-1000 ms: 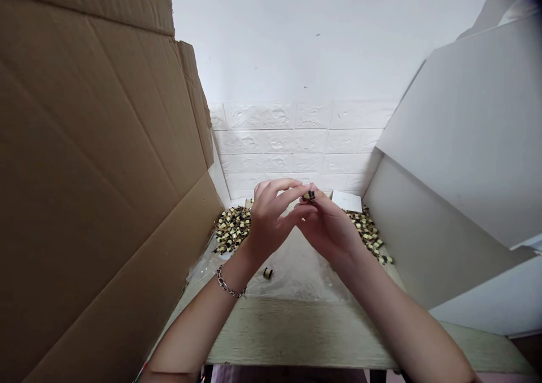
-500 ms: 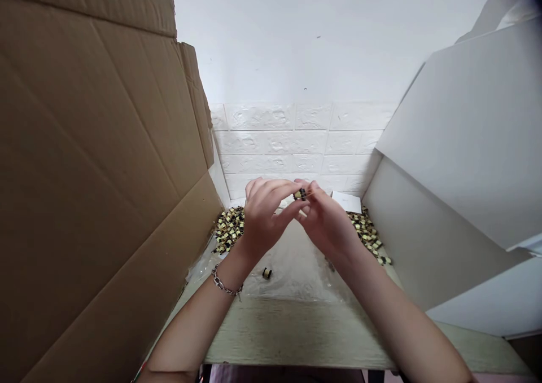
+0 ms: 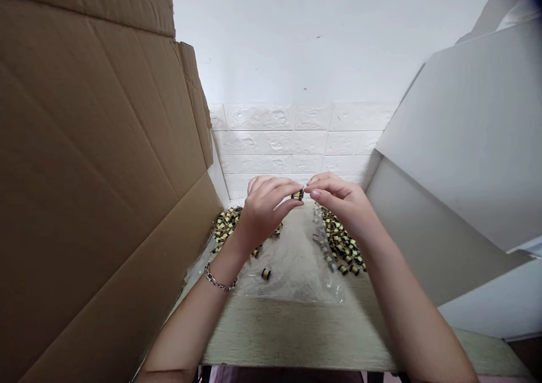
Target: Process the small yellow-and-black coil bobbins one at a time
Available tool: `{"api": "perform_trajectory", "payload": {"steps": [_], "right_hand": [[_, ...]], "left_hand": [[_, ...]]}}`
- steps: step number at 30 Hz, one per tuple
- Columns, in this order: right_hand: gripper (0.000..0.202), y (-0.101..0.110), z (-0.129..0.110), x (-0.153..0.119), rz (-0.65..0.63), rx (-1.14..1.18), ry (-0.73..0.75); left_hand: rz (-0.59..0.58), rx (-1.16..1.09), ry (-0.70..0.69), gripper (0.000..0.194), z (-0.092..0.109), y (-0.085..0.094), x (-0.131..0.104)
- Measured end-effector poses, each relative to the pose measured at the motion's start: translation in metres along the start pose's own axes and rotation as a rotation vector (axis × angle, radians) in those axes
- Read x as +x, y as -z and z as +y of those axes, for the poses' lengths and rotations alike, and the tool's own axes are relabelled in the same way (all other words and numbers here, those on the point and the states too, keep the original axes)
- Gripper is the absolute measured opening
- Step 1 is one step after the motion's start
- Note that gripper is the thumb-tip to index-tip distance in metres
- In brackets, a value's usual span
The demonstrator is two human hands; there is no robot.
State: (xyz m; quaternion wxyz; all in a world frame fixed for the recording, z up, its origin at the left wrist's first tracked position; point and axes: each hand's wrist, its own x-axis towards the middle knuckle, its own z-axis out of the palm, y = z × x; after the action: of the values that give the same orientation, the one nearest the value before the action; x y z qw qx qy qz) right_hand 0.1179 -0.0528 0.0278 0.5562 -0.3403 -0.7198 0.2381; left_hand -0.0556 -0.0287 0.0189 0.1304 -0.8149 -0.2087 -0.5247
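Mid-frame, the left hand (image 3: 266, 207) pinches one coil (image 3: 297, 194), the right hand (image 3: 349, 203) loosely parted; which of the flanking heaps (image 3: 342, 242) is finished, I can't tell.

It looks like a workshop (heaped parts (image 3: 342, 242)).

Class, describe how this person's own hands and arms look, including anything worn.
The left hand and right hand are gloveless. Both forearms are uncovered where visible. A silver-coloured chain bracelet circles the left wrist; the right wrist is bare.
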Motion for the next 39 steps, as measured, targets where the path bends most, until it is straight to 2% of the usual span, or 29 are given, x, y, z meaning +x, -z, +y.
{"api": "perform_trajectory", "payload": {"steps": [8,16,22,26,30,39], "right_hand": [[0.011,-0.001,0.000,0.000,-0.041,0.008,-0.019],[0.013,0.004,-0.002,-0.001,-0.068,-0.011,-0.014],[0.013,0.005,-0.006,-0.003,-0.014,-0.140,0.003],[0.012,0.003,-0.010,-0.005,0.062,-0.301,0.032],[0.012,0.000,-0.012,-0.005,0.112,-0.461,0.066],[0.012,0.001,-0.012,-0.006,0.155,-0.512,0.044]], "left_hand": [[0.003,-0.018,-0.011,0.018,0.000,-0.001,0.001],[-0.050,-0.028,-0.017,0.019,-0.001,0.000,0.001],[-0.072,0.124,-0.021,0.020,0.001,0.001,-0.001],[-0.087,0.314,-0.017,0.018,0.005,0.001,-0.002],[-0.067,0.414,-0.043,0.016,0.008,-0.001,-0.002],[-0.060,0.475,-0.069,0.015,0.007,-0.002,-0.002]]}}
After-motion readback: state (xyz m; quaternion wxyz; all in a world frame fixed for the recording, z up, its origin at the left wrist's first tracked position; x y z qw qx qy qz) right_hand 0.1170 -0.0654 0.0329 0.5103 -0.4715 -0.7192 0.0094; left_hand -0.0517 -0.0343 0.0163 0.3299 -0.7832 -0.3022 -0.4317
